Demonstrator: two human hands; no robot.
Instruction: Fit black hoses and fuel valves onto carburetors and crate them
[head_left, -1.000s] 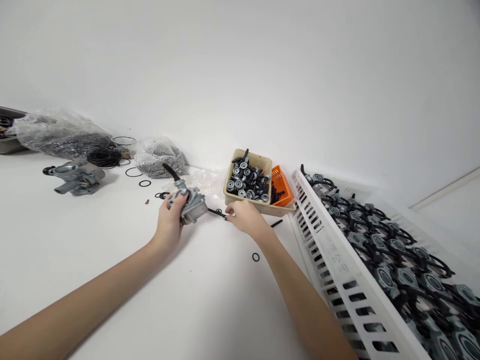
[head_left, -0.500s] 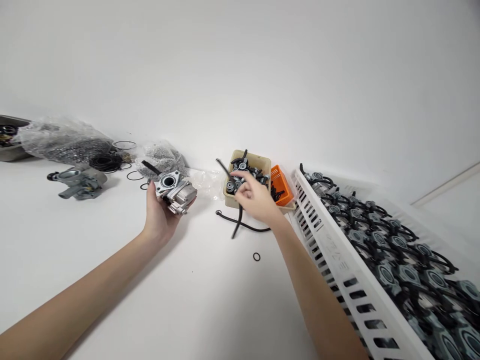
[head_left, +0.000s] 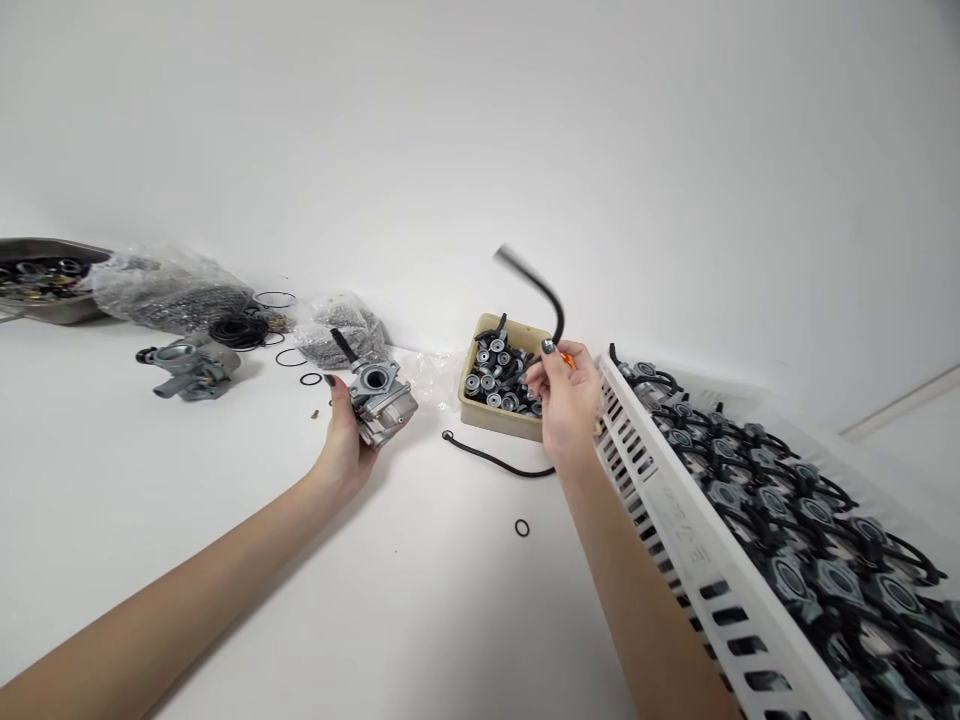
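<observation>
My left hand (head_left: 346, 437) is closed round a metal carburetor (head_left: 383, 405), holding it above the table with its round bore facing up and a black stub pointing away. Between the thumb and fingers of my right hand (head_left: 568, 400) is a black rubber hose (head_left: 546, 288), its free end curving up and to the left. That hand is in front of the beige bin (head_left: 499, 421), which holds small round metal parts with black pieces (head_left: 495, 375). On the table below the bin lies another black hose (head_left: 495, 460).
To the right stands a white slotted crate (head_left: 679, 520) filled with carburetors (head_left: 772, 508). A loose carburetor (head_left: 196, 367) sits at left, before plastic bags of parts (head_left: 169, 290) and a metal tray (head_left: 75, 312). Black rings (head_left: 522, 527) lie about. An orange basket (head_left: 576, 352) is mostly hidden.
My right hand has turned and shifted right, with the hose now raised and bent upward instead of hanging down. The carburetor stays in my left hand. The whole view has shifted slightly.
</observation>
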